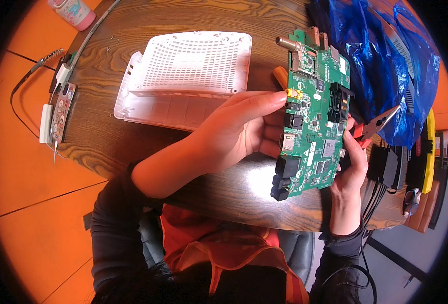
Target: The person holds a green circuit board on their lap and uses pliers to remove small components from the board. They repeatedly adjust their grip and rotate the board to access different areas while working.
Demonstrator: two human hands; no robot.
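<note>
Upright above the table, a green circuit board (317, 152) is held between my two hands. On its left edge my left hand (244, 119) grips, the thumb pressed by a yellow connector (294, 93) and the fingers behind the board. My right hand (353, 164) closes on the right edge, its thumb in front and most fingers hidden. Red-handled pliers (376, 129) show just beyond the right hand; whether it touches them I cannot tell. Behind my left hand lies a white vented plastic casing (191, 63).
An orange handle (280, 77) shows partly behind the board. A blue plastic bag (365, 55) covers the far right, with black adapters and cables (388, 167) below it. At the left edge lie a patterned phone (63, 111) and a white cable (89, 38). A pink bottle (74, 14) is at upper left.
</note>
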